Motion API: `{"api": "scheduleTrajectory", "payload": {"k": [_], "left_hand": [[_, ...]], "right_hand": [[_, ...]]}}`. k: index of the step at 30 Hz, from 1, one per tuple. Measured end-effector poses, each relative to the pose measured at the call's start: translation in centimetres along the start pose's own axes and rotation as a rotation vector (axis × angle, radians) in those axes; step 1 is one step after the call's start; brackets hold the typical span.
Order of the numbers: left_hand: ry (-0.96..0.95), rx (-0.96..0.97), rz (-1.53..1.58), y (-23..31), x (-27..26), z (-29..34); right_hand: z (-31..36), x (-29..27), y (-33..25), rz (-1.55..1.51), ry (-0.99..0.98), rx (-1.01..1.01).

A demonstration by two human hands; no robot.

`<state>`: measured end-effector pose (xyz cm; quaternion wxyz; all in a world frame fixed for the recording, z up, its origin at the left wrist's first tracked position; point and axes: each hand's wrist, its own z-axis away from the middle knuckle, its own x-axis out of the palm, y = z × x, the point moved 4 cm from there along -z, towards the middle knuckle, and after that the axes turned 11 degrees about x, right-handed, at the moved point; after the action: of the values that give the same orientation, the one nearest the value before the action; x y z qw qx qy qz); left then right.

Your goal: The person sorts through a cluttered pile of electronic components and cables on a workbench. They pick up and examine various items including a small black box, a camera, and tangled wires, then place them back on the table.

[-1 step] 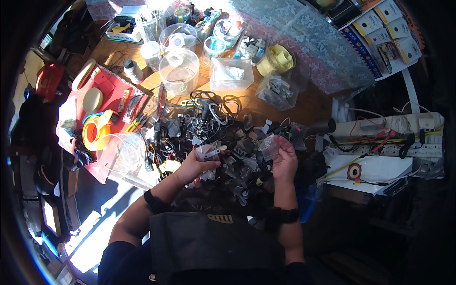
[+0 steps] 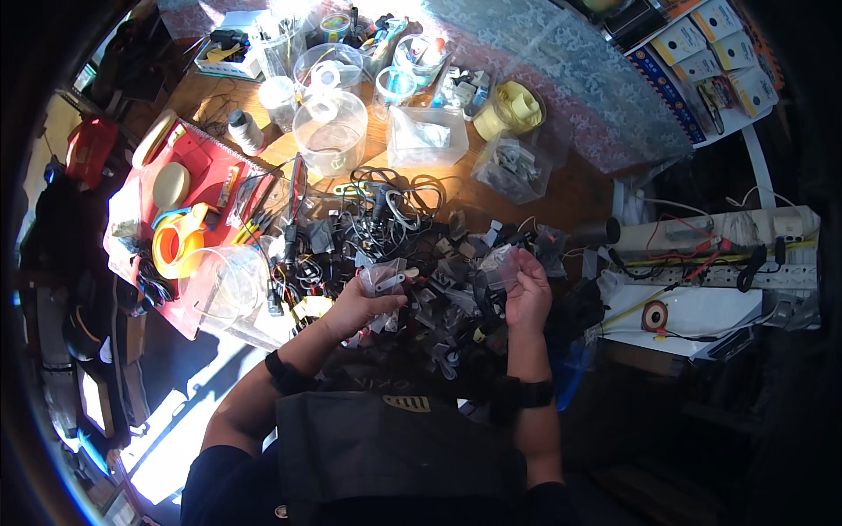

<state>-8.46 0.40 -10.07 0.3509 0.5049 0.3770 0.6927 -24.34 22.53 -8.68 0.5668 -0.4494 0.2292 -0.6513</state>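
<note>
Head view: right hand point(image 2: 529, 294) apparently pinches clear bag point(image 2: 500, 267) at fingertips.

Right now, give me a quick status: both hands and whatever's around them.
Left hand holds a small clear bag. Right hand holds another clear bag. Pile of bagged parts and black cables crowds the table between them.

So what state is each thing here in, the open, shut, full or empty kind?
Left hand: closed on a small clear bag.
Right hand: pinching a clear bag.
Big round clear tub: open, nearly empty.
Square clear box: open.
Yellow tape roll: wound up.
</note>
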Motion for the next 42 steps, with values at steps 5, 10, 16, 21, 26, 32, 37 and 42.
{"api": "scheduleTrajectory", "payload": {"k": [5,10,16,21,26,32,37,42], "left_hand": [[0.06,-0.071,0.024,0.8,-1.1,0.2],[-0.199,0.002,-0.27,0.8,1.1,-0.1],[-0.253,-0.216,-0.318,-1.2,1.5,0.5],[-0.222,-0.09,-0.203,-0.1,2.4,1.1],[-0.461,0.164,-0.657,1.2,6.2,1.9],[-0.116,0.478,-0.655,3.0,3.6,1.4],[-0.445,0.455,-1.267,-0.8,1.6,1.4],[-0.476,0.629,-1.524,-3.2,2.0,1.5]], "right_hand": [[1.2,1.9,-0.8,0.461,0.196,-0.284],[5.4,7.9,5.5,0.15,-0.598,0.282],[5.5,4.6,10.0,0.036,-0.343,0.547],[7.5,1.7,11.8,-0.041,-0.229,0.628],[10.0,2.5,11.3,-0.416,-0.468,0.754],[10.3,0.7,10.6,-0.397,-0.488,0.643],[10.1,-1.9,9.2,-0.472,-0.336,0.537],[10.5,-2.5,8.7,-0.433,-0.325,0.512]]}}
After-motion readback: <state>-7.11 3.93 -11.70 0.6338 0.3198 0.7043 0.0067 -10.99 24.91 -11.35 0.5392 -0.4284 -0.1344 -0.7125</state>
